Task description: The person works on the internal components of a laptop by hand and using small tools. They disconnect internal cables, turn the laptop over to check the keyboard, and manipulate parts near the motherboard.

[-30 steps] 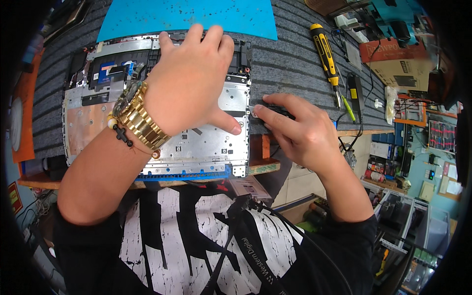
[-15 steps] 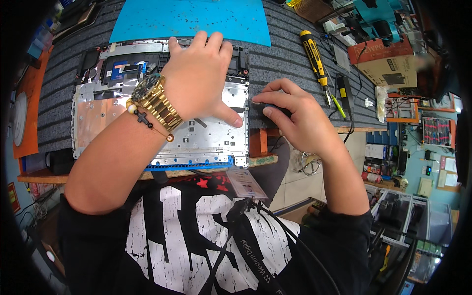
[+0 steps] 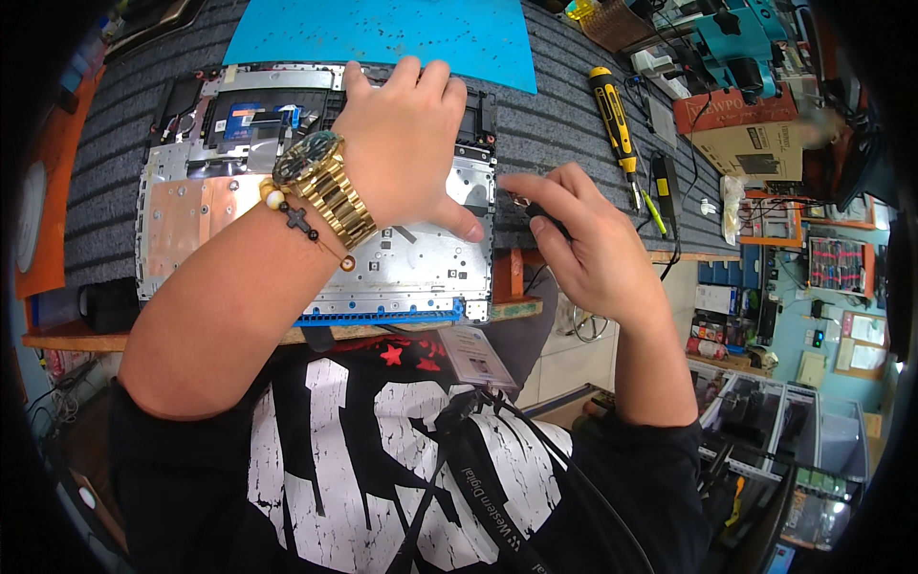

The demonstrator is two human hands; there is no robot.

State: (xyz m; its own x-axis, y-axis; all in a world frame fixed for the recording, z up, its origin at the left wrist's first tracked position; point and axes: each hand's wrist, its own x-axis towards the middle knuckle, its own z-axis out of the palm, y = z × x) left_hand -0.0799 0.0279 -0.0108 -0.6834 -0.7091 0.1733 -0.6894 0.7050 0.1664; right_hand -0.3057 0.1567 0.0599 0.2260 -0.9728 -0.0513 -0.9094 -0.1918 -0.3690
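Grip, right hand: your right hand is pinching a small dark tool between thumb and fingertips — closed on it, tip pointing toward the chassis edge. What kind of tool it is cannot be made out; most of it is hidden by your fingers.
Grip, left hand: your left hand is lying palm-down, fingers spread and not closed on anything, pressing on the opened laptop chassis. Judged purpose — you are pinning the chassis so it is not sliding while the other hand is working at its right edge.
Chassis position: it is lying inner side up on the grey ribbed mat, its near edge with the blue strip just at the bench edge, directly in front of your torso.
Working point: the tool tip is sitting just beside the chassis's right rim, near your left thumb; whether it is touching a screw cannot be told.
Parked tools: a yellow-and-black screwdriver is lying on the mat to the right, well apart from the chassis yet within reach of your right hand.
Blue sheet: a blue work mat is lying beyond the chassis, touching its far edge.
Wrist: a gold watch and a bead bracelet are sitting above the copper-coloured plate.
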